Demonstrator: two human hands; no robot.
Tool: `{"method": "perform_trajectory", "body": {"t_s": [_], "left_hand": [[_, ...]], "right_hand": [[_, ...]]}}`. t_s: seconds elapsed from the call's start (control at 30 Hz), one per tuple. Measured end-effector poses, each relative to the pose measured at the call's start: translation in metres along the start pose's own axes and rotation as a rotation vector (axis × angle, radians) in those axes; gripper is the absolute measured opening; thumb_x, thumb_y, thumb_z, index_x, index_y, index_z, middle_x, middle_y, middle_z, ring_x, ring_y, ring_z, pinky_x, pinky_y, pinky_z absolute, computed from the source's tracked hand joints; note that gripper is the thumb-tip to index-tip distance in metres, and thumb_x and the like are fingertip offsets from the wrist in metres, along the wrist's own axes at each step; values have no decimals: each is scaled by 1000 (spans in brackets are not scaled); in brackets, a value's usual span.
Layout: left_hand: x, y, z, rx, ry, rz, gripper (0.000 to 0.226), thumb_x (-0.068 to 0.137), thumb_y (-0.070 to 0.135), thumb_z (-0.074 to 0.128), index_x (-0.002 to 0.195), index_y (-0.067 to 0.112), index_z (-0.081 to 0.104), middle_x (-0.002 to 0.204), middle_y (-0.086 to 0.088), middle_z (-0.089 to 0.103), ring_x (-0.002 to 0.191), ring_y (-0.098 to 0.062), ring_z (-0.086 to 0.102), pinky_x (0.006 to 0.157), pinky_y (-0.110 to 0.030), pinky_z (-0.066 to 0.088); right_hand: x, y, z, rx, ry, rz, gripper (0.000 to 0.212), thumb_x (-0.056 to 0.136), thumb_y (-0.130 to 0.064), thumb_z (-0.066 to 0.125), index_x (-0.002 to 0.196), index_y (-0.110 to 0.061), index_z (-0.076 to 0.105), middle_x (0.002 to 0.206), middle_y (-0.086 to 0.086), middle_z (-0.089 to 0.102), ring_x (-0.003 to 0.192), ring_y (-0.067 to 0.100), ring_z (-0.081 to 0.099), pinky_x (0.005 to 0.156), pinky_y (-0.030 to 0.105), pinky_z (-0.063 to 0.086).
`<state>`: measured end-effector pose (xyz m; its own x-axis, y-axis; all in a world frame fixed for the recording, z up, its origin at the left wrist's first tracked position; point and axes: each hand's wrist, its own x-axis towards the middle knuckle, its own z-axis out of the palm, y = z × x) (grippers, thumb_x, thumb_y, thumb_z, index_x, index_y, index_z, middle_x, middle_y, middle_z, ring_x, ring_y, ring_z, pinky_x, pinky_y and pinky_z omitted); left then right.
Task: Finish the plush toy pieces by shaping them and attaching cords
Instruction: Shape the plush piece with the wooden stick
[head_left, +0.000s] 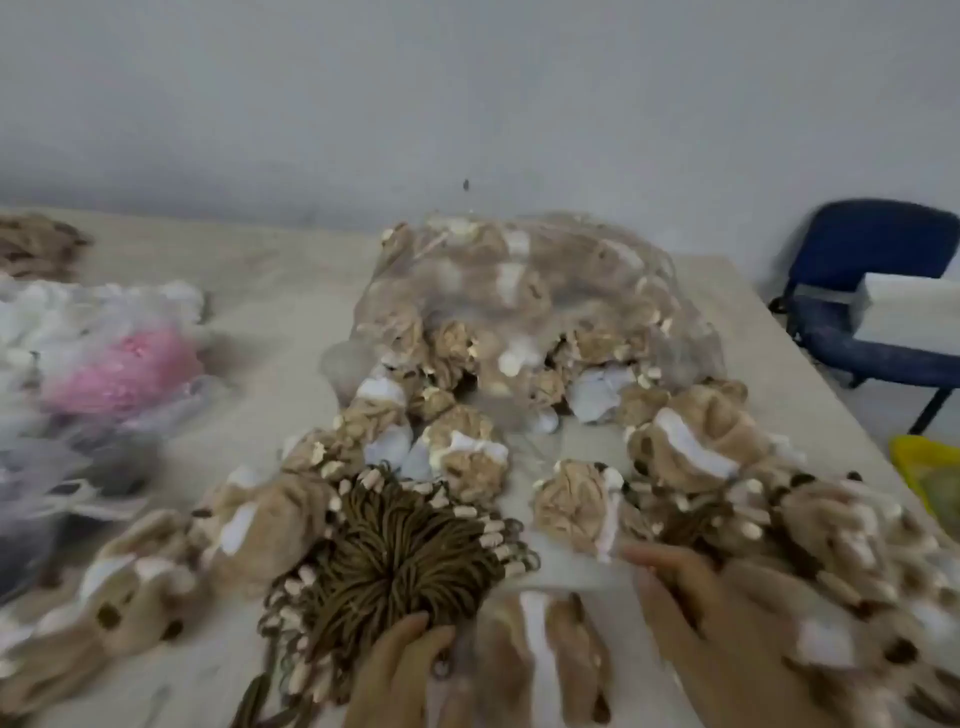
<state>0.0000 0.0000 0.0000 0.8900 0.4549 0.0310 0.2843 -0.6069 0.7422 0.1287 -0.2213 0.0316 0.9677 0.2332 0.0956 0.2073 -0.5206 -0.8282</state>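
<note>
The left hand (400, 670) sits at the near edge of the brown cord bundle (395, 551), fingers bent (too blurred to tell whether they grip); the right hand (691, 618) rests with fingers straight on tan plush pieces (831, 545); another plush piece (540, 649) lies between both hands on the table (291, 322).

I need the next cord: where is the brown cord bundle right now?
Head view: the brown cord bundle lies on the table, low and left of centre, at the fingertips of the left hand, between tan plush pieces.

Dim flat light, heavy motion blur
</note>
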Motion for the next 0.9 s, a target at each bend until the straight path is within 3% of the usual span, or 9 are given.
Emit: {"method": "perform_trajectory", "body": {"t_s": [0.07, 0.17, 0.33, 0.43, 0.47, 0.57, 0.67, 0.77, 0.9], "left_hand": [[2, -9, 35, 63, -52, 9, 46, 85, 57, 44, 127, 39, 49, 143, 16, 39, 127, 1, 43, 109, -10, 25], [18, -19, 69, 47, -234, -16, 56, 96, 48, 51, 146, 34, 31, 147, 13, 21, 136, -2, 28, 105, -10, 22], [23, -40, 99, -90, -144, 59, 50, 95, 49, 51, 142, 40, 37, 125, 25, 30, 113, 8, 33, 94, -16, 29], [21, -45, 101, -130, -75, 190, 20, 93, 40, 57, 113, 40, 58, 109, 17, 53, 100, 0, 48, 80, -15, 35], [20, -44, 98, -140, -59, 198, 6, 93, 36, 58, 98, 39, 58, 99, 15, 56, 92, 1, 51, 72, -12, 35], [23, -39, 95, -126, -24, 157, 15, 96, 31, 56, 84, 22, 54, 87, 3, 58, 82, -13, 55, 68, -27, 40], [32, -27, 104, -62, 22, 61, 25, 100, 31, 47, 84, 12, 50, 91, -6, 58, 85, -25, 54, 70, -34, 39], [29, -17, 114, -113, 46, 35, 29, 102, 30, 42, 109, 11, 63, 116, -10, 62, 102, -29, 58, 83, -34, 44], [20, -21, 118, -142, 171, 154, 31, 104, 28, 42, 118, 13, 65, 122, -6, 55, 110, -24, 54, 84, -26, 36]], "right_hand": [[-4, 9, 42, 27, -54, 114, 10, 91, -30, 59, 95, -38, 62, 73, -8, 65, 68, -3, 58, 58, 8, 41], [-15, 45, 82, 38, -121, 172, 17, 90, -42, 56, 107, -37, 56, 100, -13, 60, 90, -2, 56, 78, 14, 43], [-46, 65, 102, 197, -146, -18, 31, 85, -69, 40, 99, -47, 57, 97, -24, 64, 87, -8, 60, 70, 4, 43], [-55, 69, 102, 287, -187, -100, 39, 76, -76, 48, 113, -66, 44, 114, -32, 58, 101, -13, 56, 74, 5, 44], [-56, 69, 104, 236, -207, -117, 44, 75, -73, 52, 116, -66, 40, 117, -31, 55, 104, -13, 54, 75, 7, 45], [-54, 69, 107, 110, -117, -133, 31, 88, -40, 57, 116, -44, 46, 103, -21, 55, 86, -17, 54, 61, 4, 41], [-49, 72, 103, 170, 20, -45, 7, 92, -27, 56, 86, -29, 52, 80, -10, 58, 61, -14, 54, 47, 6, 38], [-50, 72, 99, 329, 91, 35, 8, 94, -32, 54, 87, -32, 59, 88, -6, 65, 73, -5, 60, 62, 15, 48], [-51, 74, 97, 460, 77, 34, 13, 96, -34, 52, 100, -33, 65, 101, -8, 68, 92, 5, 64, 82, 27, 52]]}}
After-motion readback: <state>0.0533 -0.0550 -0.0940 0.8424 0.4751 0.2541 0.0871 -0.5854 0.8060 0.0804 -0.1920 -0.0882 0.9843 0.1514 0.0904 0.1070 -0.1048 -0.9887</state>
